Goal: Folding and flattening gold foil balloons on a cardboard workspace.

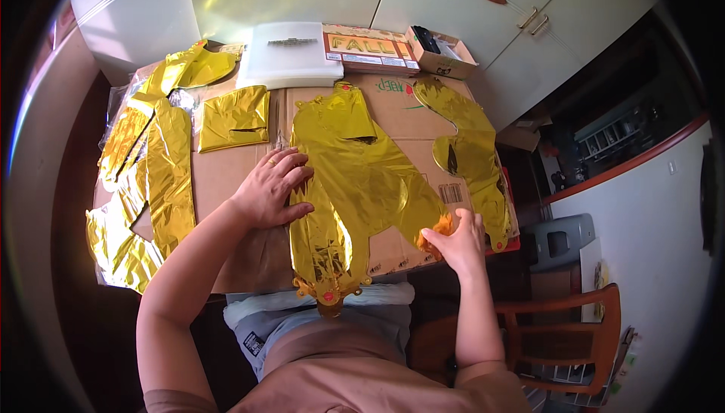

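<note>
A flat gold foil balloon point(355, 171), shaped like a large letter, lies in front of me on a cardboard sheet point(253, 251). My left hand point(272, 190) rests on its left edge, fingers apart and palm down. At the balloon's lower right corner, my right hand point(461, 243) pinches a crumpled part that looks orange. The bottom end of the balloon, with small tabs and a red dot, hangs over the near edge. Another gold foil balloon point(472, 137) lies to the right of it.
More gold foil balloons point(170, 156) lie on the left, beside a folded gold foil piece point(238, 115). Along the back stand a translucent white box point(283, 62), a flat printed box point(370, 47) and a small open carton point(442, 54). A wooden chair point(563, 315) is at the lower right.
</note>
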### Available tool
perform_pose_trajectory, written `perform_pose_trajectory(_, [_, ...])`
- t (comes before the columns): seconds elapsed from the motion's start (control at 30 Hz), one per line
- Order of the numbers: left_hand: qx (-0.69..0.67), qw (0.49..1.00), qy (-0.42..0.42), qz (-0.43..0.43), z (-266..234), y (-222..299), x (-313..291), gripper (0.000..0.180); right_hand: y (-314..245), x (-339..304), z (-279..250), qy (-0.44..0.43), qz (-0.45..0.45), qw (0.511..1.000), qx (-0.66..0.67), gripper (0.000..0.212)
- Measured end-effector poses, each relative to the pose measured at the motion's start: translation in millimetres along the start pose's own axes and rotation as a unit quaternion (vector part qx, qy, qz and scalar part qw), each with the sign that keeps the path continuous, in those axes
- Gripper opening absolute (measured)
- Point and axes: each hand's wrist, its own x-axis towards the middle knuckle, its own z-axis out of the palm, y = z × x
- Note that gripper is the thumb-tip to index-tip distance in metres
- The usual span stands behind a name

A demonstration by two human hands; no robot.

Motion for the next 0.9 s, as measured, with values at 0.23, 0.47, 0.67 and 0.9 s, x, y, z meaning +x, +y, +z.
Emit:
perform_pose_trajectory(0.23, [0.002, 1.0, 0.005, 0.004, 0.3, -0.9, -2.0, 0.06, -5.7, 2.4, -9.3, -0.15, 0.127, 0.967, 0.159, 0.047])
perform_pose_trajectory(0.47, [0.001, 1.0, -0.008, 0.0, 0.0, -0.1, -1.3, 0.063, -41.7, -11.0, -9.7, 0.015, 0.1, 0.887, 0.452, 0.022])
perform_pose_trajectory(0.67, [0.018, 1.0, -0.003, -0.005, 4.8, -3.8, -6.0, 0.063, -116.8, -16.1, -21.2, 0.101, -0.103, 0.902, 0.406, 0.014])
perform_pose_trajectory(0.9, [0.011, 1.0, 0.0, 0.006, 3.5, -4.7, -4.9, 0.062, -171.4, -17.2, 11.3, 0.06, -0.321, 0.9, 0.289, 0.02])
